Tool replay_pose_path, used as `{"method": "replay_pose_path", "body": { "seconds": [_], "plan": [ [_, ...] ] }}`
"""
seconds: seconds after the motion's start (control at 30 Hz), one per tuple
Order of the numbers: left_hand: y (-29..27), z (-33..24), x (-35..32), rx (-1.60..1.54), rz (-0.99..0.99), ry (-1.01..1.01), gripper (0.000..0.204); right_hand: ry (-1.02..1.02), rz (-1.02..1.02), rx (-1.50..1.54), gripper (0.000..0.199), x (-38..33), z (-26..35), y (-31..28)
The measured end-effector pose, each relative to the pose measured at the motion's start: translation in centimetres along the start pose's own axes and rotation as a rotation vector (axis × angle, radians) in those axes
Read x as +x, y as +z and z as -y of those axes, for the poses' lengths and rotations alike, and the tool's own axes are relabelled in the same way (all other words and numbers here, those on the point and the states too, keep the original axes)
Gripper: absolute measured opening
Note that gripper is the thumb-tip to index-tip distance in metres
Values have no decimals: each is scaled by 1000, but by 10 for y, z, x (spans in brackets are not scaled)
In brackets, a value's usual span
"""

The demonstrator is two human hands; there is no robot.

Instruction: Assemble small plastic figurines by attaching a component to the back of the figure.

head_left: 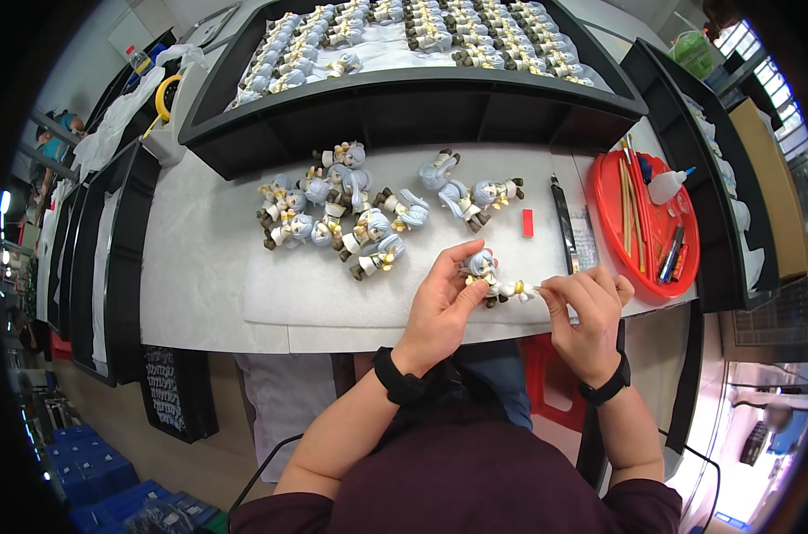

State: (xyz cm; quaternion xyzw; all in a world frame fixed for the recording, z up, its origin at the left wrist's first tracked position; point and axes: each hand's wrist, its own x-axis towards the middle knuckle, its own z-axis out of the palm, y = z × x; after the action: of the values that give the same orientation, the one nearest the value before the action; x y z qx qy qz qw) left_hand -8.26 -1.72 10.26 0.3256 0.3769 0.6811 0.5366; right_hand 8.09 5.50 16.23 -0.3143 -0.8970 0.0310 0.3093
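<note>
My left hand (444,298) is closed around a small figurine (482,264) with pale blue hair and a white outfit, its head toward the far side. Beside the figurine's body, a small white part with a yellow band (518,289) reaches toward my right hand (584,311). The right thumb and fingertips pinch its outer end; whether a thin tool is also between them is too small to tell. Beyond my hands lie similar figurines (368,233) in a loose group, with a few more (466,203) to their right. A red block (527,222) lies close by.
A large black tray (404,111) with rows of figurines stands at the back. To the right, a red plastic tray (600,200) holds brushes, sticks, pens and a white squeeze bottle (666,186). A black knife-like tool (564,218) lies beside it. Black crates (123,258) flank the left.
</note>
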Motion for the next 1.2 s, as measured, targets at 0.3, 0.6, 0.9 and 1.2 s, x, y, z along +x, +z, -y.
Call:
{"method": "replay_pose_path", "body": {
  "seconds": [0.3, 0.6, 0.9, 1.2],
  "plan": [
    [2, 0, 0, -13, 12, -24, 41, 7, 10, 15, 9, -2, -2, -1],
    [3, -1, -1, 8, 16, -13, 41, 36, 3, 55, 8, -2, -2, 3],
    [4, -2, 1, 14, 24, -28, 41, 83, 5, 96, 8, -4, -2, 3],
    [5, -3, 0, 9, 11, -24, 40, 116, 5, 125, 7, -8, -4, 6]
  ]
}}
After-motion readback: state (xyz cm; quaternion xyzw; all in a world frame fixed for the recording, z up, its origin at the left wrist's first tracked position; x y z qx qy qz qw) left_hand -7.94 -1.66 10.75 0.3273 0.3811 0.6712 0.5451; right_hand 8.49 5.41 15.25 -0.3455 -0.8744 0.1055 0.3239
